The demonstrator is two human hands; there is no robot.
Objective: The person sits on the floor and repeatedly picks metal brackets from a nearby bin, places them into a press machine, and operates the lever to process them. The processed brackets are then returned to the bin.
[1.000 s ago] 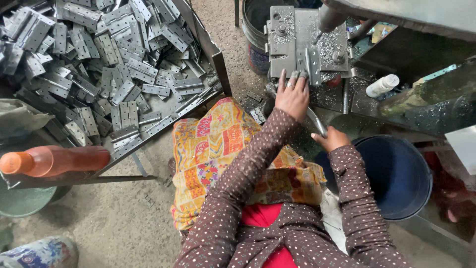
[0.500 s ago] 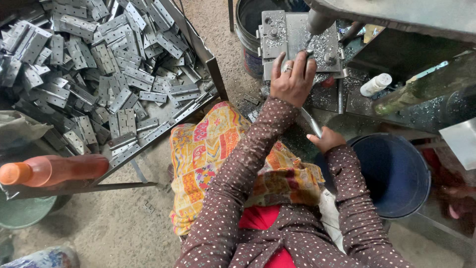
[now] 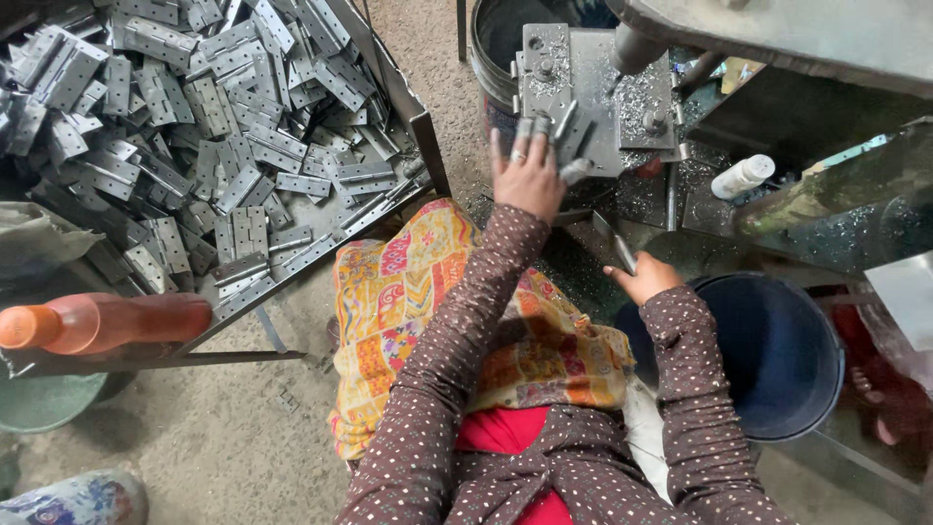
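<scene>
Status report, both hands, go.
Left hand flat on metal jig plate, fingers on a hinge piece. Right hand gripping metal strip. Nothing blocking.

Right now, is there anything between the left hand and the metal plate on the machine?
No. The left hand already has its fingertips on the metal plate, with nothing visible between them. The right hand holds a flat metal piece lower down, apart from the plate.
</scene>
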